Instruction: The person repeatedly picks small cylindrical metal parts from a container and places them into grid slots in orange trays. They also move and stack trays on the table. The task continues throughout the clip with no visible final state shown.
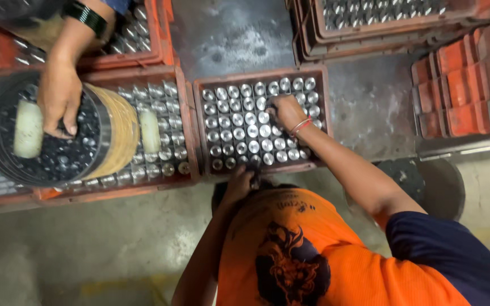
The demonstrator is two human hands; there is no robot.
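My right hand (59, 101), with a black watch on the wrist, reaches from the top edge into a round black drum (100, 122) that lies tilted on a red crate. Its fingers curl down into the dark, shiny metal pieces (63, 156) heaped inside, beside a white roller handle (28, 129). My left hand is out of view. A co-worker in an orange shirt (290, 249) crouches below. One of their hands (286, 110) touches the silver cylinders (239, 122) standing in rows in the middle red crate (259, 72). Their other hand (239, 182) is at that crate's near edge.
The red crate (185, 113) under the drum holds more silver cylinders and a second white roller (150, 130). More filled crates (381, 14) stand at the top, and stacked orange crates (466, 85) at the right. Grey concrete floor (86, 238) lies in front.
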